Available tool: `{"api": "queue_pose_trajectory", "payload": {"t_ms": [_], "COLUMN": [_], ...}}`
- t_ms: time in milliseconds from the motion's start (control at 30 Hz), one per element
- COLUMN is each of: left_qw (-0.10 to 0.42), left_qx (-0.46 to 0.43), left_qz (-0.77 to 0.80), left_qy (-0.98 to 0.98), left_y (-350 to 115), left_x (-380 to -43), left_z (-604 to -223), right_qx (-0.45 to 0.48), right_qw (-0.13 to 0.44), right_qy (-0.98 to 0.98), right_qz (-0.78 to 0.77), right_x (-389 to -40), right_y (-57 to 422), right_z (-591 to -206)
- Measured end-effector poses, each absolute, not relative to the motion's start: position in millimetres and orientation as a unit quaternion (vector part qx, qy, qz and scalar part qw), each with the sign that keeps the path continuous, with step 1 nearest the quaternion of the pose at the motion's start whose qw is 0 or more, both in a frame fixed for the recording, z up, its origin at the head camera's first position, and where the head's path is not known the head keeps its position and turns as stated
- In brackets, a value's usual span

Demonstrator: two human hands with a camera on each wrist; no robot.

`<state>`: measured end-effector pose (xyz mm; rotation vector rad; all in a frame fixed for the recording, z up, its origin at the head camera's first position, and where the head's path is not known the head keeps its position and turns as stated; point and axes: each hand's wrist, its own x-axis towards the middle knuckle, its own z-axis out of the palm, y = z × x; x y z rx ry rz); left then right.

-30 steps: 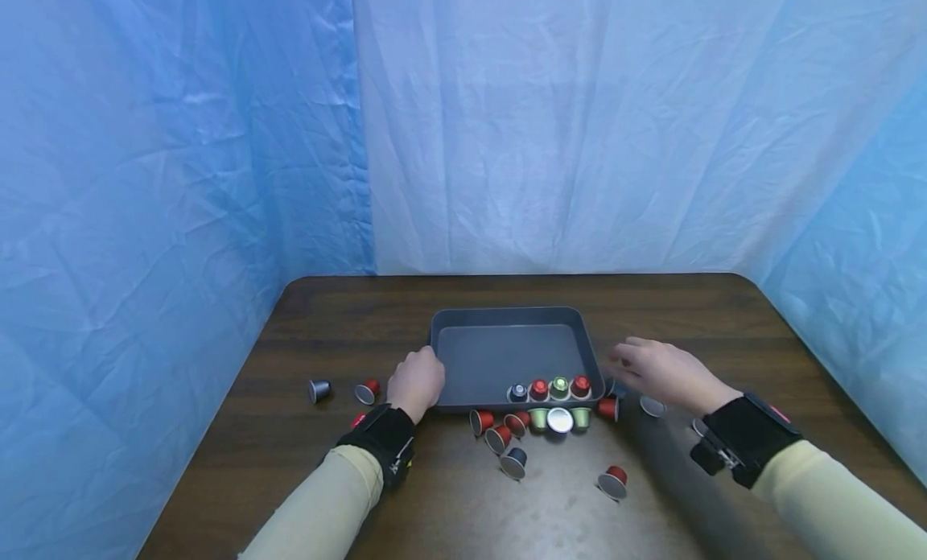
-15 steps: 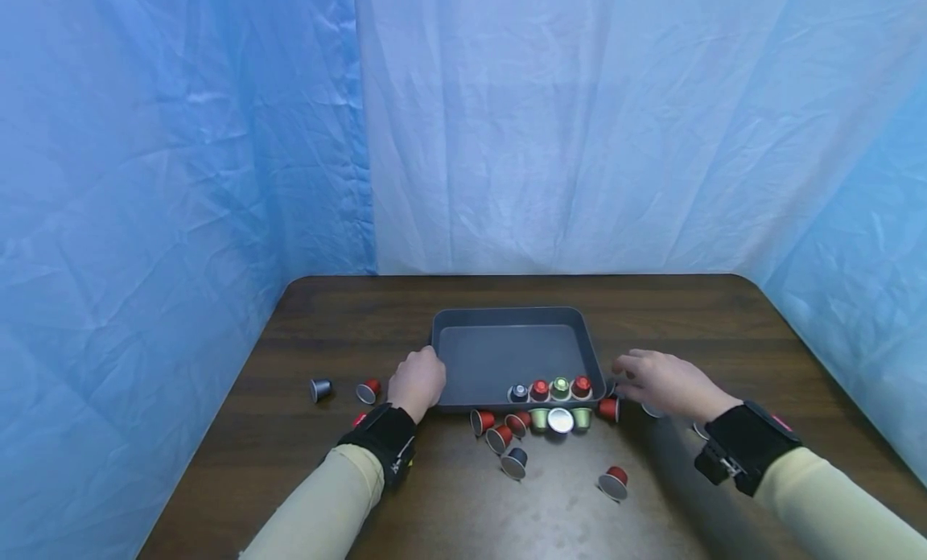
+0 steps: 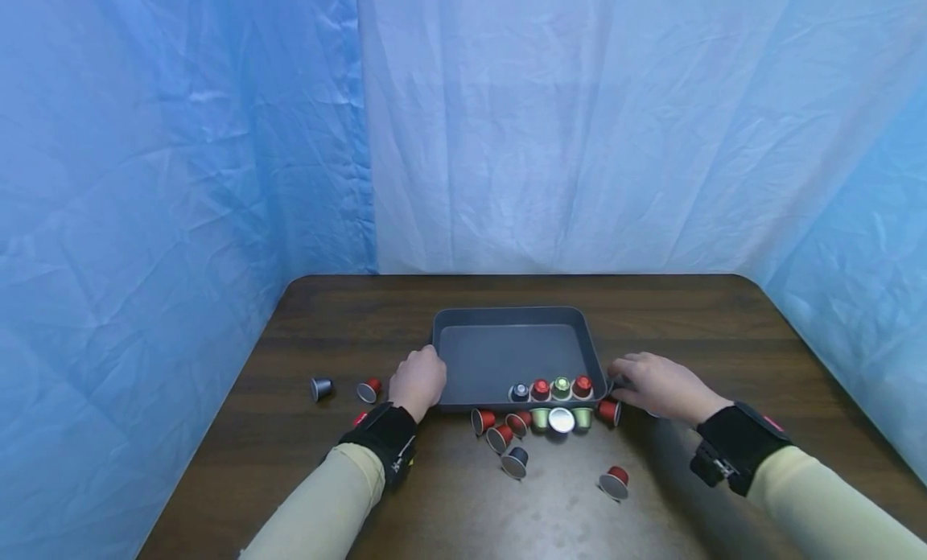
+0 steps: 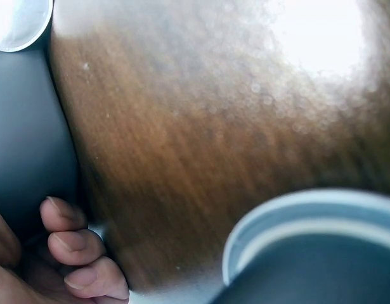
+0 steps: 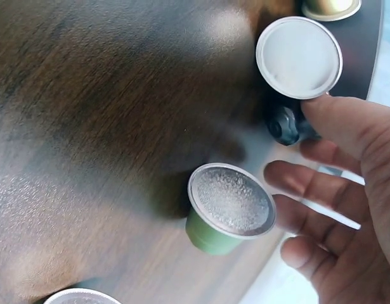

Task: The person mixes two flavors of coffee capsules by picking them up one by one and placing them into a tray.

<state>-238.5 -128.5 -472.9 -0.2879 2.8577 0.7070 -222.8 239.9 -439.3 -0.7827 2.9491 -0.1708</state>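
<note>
My left hand (image 3: 418, 383) grips the left side of a dark grey baking tray (image 3: 507, 347). In the left wrist view its fingertips (image 4: 75, 246) curl against the tray's wall. Beside the tray's front right corner, my right hand (image 3: 659, 385) pinches a dark coffee capsule (image 5: 283, 125) between thumb and forefinger, its other fingers loosely bent. A green capsule (image 5: 214, 231) lies near those fingers, and a pale-lidded capsule (image 5: 299, 58) sits just past the thumb. Inside the tray, along the front right, stand a dark blue capsule (image 3: 519, 393), two red ones and a green capsule (image 3: 561, 388).
In front of the tray lie several red capsules (image 3: 500, 438), two green ones around a white-lidded capsule (image 3: 561, 420), and a dark capsule (image 3: 514, 463). Another red capsule (image 3: 614, 483) lies nearer. At left are a grey-blue capsule (image 3: 322, 389) and a red capsule (image 3: 368, 390).
My right hand has lowered beside the tray's right corner and shifted slightly left, its thumb and forefinger closing on the dark capsule. My left hand stays on the tray.
</note>
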Motion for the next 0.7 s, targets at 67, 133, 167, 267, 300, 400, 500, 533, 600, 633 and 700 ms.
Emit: {"api": "queue_pose_trajectory", "payload": {"t_ms": [67, 133, 167, 267, 300, 400, 500, 533, 600, 633, 700], "left_qw": [0.093, 0.096, 0.097, 0.099, 0.099, 0.097, 0.096, 0.096, 0.095, 0.095, 0.095], "left_qx": [-0.098, -0.099, -0.099, -0.100, -0.100, -0.100, -0.100, -0.100, -0.100, -0.101, -0.100], "left_qz": [0.238, 0.238, 0.238, 0.238, 0.237, 0.237, 0.238, 0.238, 0.239, 0.239, 0.239], "left_qy": [0.962, 0.962, 0.961, 0.961, 0.961, 0.961, 0.961, 0.961, 0.961, 0.961, 0.961], "left_y": [-128.4, -128.6, -128.7, -129.0, -129.0, -129.0, -129.1, -129.2, -129.4, -129.5, -129.6], "left_x": [-238.6, -239.1, -239.0, -239.2, -239.3, -239.1, -238.9, -238.8, -238.7, -238.7, -238.6], "left_z": [-473.2, -473.4, -473.1, -473.2, -473.2, -473.6, -473.8, -473.9, -474.2, -474.2, -474.3], "right_qx": [-0.258, -0.256, -0.254, -0.254, -0.255, -0.261, -0.265, -0.267, -0.270, -0.272, -0.274], "right_qw": [0.041, 0.041, 0.042, 0.039, 0.038, 0.035, 0.035, 0.036, 0.037, 0.037, 0.038], "right_qy": [0.964, 0.965, 0.965, 0.965, 0.965, 0.964, 0.963, 0.962, 0.961, 0.960, 0.959], "right_qz": [-0.052, -0.051, -0.050, -0.047, -0.047, -0.045, -0.045, -0.046, -0.049, -0.050, -0.058], "right_x": [-223.1, -223.4, -223.5, -223.8, -224.0, -224.9, -226.2, -226.6, -227.6, -228.2, -229.2], "right_y": [238.3, 236.7, 236.1, 234.6, 234.2, 233.4, 232.7, 232.5, 232.1, 231.9, 231.4], "right_z": [-439.5, -439.6, -439.7, -439.7, -439.8, -440.2, -441.3, -441.5, -442.1, -442.2, -442.2]}}
